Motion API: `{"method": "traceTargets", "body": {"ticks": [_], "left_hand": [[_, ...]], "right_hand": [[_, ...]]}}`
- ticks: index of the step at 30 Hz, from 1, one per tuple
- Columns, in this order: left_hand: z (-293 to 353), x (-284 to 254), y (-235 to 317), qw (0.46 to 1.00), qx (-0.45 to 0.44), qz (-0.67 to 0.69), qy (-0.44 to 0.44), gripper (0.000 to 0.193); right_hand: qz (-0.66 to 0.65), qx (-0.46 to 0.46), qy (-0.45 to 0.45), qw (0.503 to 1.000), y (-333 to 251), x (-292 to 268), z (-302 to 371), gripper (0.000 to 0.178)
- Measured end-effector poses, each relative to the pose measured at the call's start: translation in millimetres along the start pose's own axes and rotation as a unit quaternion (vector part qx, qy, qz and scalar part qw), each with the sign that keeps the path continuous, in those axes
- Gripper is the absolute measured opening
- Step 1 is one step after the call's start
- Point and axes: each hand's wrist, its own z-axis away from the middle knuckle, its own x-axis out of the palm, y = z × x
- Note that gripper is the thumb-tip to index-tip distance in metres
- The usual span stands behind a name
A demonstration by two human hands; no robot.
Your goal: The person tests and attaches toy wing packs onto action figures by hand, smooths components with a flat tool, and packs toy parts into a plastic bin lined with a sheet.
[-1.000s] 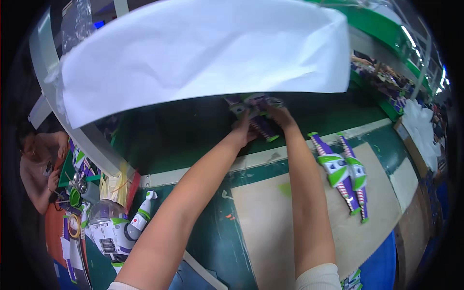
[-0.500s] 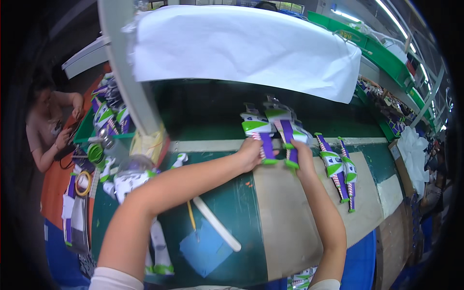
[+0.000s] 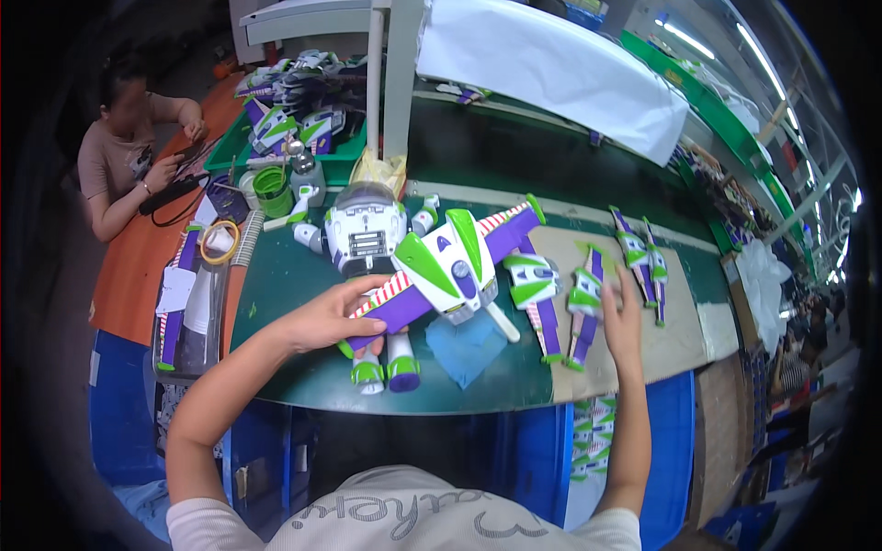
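Note:
My left hand grips one end of a toy wing pack. It has a white and green middle and purple wings with red-and-white stripes, and it is held slanting above the bench. Behind it, a white toy spaceman figure lies on its back, its legs partly covered by my hand and the pack. My right hand has its fingers apart beside a smaller wing pack on the brown cardboard. Left of that one lies another wing pack, partly behind the held one.
Two more wing packs lie farther right. A blue cloth and white stick rest on the green bench. Paint pots stand near a green crate of wing packs. A co-worker sits at left.
The wing packs carried at the far side are apart now: one is in my left hand, nearer and to the left, others lie on the cardboard. My right hand has come back from them. The view has shifted.

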Motion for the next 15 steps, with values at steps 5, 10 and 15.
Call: {"method": "traceTargets", "body": {"ticks": [5,10,15], "left_hand": [[40,8,-9,0.998,-0.007,-0.059,-0.024,0.040],[70,-14,-28,0.942,0.025,-0.114,0.316,0.030],[62,-17,-43,0.836,0.241,-0.239,0.432,0.047]], "right_hand": [[-0.173,-0.075,-0.052,0.981,-69,67,-22,0.028],[-0.257,-0.050,0.003,0.965,-87,85,6,0.038],[-0.210,-0.141,-0.046,0.966,-114,103,34,0.030]]}}
